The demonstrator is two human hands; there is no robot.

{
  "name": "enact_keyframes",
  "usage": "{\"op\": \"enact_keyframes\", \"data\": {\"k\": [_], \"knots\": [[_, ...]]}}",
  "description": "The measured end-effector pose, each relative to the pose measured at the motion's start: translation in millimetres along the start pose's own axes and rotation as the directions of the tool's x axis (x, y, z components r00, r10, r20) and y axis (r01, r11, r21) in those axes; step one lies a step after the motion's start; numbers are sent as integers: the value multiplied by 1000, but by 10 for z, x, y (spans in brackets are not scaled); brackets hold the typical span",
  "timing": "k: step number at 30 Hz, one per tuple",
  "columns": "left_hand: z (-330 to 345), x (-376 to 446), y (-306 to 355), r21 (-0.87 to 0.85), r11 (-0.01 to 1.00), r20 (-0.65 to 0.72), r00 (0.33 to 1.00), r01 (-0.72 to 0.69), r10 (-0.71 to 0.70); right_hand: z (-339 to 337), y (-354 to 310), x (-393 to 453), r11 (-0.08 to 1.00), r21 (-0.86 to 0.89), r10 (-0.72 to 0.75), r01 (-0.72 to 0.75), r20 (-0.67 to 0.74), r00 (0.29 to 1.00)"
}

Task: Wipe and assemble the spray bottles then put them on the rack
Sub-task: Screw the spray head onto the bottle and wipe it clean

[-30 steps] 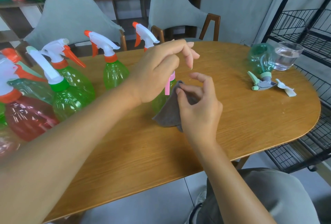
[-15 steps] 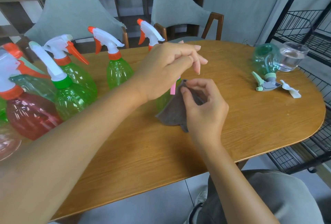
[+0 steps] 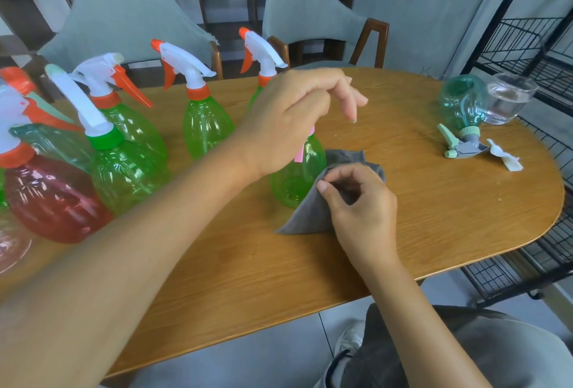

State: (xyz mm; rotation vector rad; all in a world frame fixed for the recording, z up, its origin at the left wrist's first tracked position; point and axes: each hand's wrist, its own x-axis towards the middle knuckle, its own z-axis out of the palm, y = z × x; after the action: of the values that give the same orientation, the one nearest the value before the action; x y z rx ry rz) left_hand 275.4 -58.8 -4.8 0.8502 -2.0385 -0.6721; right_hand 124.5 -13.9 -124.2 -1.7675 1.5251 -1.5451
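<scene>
Spray bottle, green with a pink trigger, stands upright near the middle of the wooden table. On its near right side, the right hand pinches a grey cloth between thumb and curled fingers and holds it against the bottle's lower body; one corner of the cloth trails onto the table. Over the bottle's top sits the left hand, its palm covering the sprayer head. Whether it grips the head I cannot tell, though the outer fingers hang loose and curved past it.

Left of this bottle stands a group of others: a red bottle nearest the table's left edge, a green one with a green collar beside it, and behind those three more green bottles with orange triggers.

Far to the right of the held bottle, a teal bottle lies tipped on its side with a grey-green sprayer head at its neck and a small white piece just beside that. A clear glass stands touching or just behind the teal bottle. Beyond the table's right end stands a black wire rack, and two grey chairs are at the far side.
</scene>
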Motion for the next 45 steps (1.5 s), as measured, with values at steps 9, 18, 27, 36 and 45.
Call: {"op": "enact_keyframes", "data": {"k": [9,18,27,36,45], "knots": [[-107,-25,46,9,1000,49,998,25,-26,-18,127,-3,969,-246,21,6,110,994],[-187,-55,8,-100,993,4,998,58,-58,-40,-267,175,995,98,25,-13,-126,992],[-166,-41,-20,-137,990,-32,999,36,-41,120,-168,38,942,-172,-325,287,-268,907],[-190,-32,-17,-158,986,-19,998,53,-57,177,-206,82,984,-2,-173,179,-272,947],[-168,-30,-31,-195,980,-39,998,49,-58,33,-122,99,994,105,1,7,-76,997]]}}
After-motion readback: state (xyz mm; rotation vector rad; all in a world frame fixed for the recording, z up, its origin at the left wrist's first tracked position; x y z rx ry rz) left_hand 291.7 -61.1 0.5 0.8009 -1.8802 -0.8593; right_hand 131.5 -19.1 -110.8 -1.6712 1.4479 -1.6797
